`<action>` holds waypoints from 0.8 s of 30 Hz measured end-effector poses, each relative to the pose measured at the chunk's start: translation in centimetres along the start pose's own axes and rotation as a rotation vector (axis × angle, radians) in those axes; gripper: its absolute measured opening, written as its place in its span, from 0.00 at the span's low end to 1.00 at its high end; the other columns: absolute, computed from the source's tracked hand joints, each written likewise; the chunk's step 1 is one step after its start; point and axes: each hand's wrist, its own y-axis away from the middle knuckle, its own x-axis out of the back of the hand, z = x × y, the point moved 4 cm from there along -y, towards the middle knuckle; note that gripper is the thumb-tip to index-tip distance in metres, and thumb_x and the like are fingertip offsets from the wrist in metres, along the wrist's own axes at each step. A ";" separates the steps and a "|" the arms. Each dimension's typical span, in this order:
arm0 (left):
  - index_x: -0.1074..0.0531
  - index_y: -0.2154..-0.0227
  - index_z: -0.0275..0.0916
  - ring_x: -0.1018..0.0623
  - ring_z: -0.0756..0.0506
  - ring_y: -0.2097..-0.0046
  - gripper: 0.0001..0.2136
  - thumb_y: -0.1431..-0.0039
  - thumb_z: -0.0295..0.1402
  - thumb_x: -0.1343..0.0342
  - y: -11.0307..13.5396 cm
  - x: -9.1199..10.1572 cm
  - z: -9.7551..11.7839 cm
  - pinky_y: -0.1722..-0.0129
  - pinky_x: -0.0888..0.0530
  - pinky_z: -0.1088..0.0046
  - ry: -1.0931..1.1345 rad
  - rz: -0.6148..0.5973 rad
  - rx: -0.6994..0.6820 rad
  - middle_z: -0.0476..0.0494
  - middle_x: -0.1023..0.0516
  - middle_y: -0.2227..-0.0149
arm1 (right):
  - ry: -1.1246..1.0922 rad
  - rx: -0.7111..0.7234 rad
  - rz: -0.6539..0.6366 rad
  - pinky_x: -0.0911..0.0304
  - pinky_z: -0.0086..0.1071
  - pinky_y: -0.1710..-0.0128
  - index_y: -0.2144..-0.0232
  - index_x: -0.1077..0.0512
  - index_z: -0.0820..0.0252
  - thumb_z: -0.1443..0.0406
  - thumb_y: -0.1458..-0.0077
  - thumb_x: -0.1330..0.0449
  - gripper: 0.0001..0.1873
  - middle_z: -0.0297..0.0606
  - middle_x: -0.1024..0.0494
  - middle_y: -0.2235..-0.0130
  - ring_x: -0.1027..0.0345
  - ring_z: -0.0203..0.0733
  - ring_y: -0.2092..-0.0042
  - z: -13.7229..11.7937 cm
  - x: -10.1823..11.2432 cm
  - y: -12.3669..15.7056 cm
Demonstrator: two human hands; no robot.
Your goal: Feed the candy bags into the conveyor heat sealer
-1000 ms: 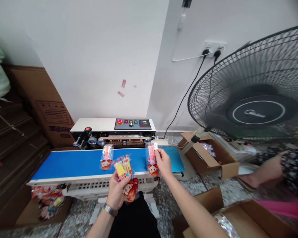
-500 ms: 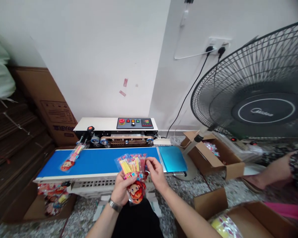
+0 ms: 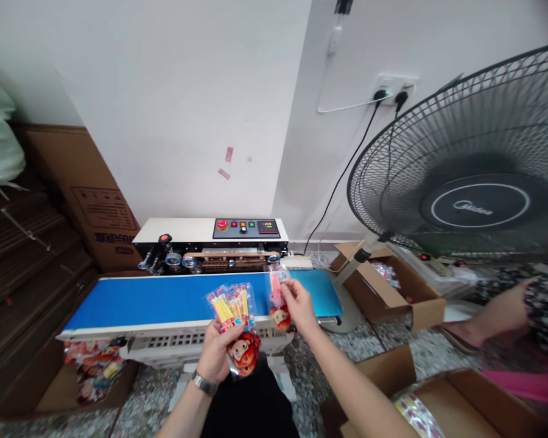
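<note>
My left hand (image 3: 215, 354) is closed round a fanned bundle of clear toy packets (image 3: 234, 316) with yellow and pink sticks and red cartoon heads. It holds them over the near edge of the blue conveyor belt (image 3: 164, 299). My right hand (image 3: 298, 307) pinches a single packet (image 3: 277, 299) just right of the bundle, above the belt's right part. Behind the belt stands the sealing machine (image 3: 210, 243) with its button panel.
A large floor fan (image 3: 472, 164) fills the right side. Open cardboard boxes (image 3: 393, 292) sit on the floor at right and below right. A box with finished packets (image 3: 94, 368) lies under the belt's left end. Another person's arm (image 3: 502, 310) shows at far right. Flat cartons lean at left.
The packet that lay on the belt's left end is gone from it. My right hand has drawn one packet out of the bundle and moved it right, over the belt.
</note>
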 end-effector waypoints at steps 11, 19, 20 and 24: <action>0.28 0.67 0.32 0.22 0.44 0.69 0.17 0.64 0.26 0.33 0.0 0.4 -0.8 0.65 0.27 0.68 -0.044 0.061 0.022 0.39 0.20 0.68 | 0.560 -0.166 0.051 0.39 0.33 0.63 0.67 0.27 0.60 0.66 0.51 0.48 0.11 0.40 0.23 0.69 0.30 0.45 0.65 1.8 1.1 -6.9; 0.30 0.64 0.35 0.22 0.45 0.66 0.19 0.63 0.25 0.34 -0.5 0.2 -0.3 0.62 0.27 0.67 -0.047 0.041 -0.102 0.40 0.20 0.65 | -0.026 0.109 -0.377 0.36 0.32 0.62 0.56 0.34 0.57 0.57 0.45 0.48 0.16 0.39 0.27 0.60 0.32 0.40 0.60 -3.6 -3.4 0.1; 0.30 0.64 0.35 0.22 0.45 0.66 0.19 0.63 0.25 0.34 -0.5 0.1 -0.3 0.62 0.28 0.68 -0.050 0.033 -0.114 0.41 0.20 0.65 | -0.073 0.115 -0.437 0.35 0.31 0.62 0.56 0.34 0.57 0.58 0.46 0.47 0.16 0.38 0.27 0.61 0.32 0.39 0.61 -4.2 -3.8 1.2; 0.29 0.64 0.35 0.22 0.45 0.65 0.18 0.61 0.26 0.35 -0.4 -0.4 -0.3 0.61 0.28 0.68 -0.100 -0.037 -0.131 0.41 0.21 0.64 | -0.106 0.128 -0.429 0.35 0.29 0.67 0.51 0.38 0.56 0.60 0.49 0.43 0.22 0.38 0.29 0.59 0.34 0.37 0.63 -5.9 -3.7 2.6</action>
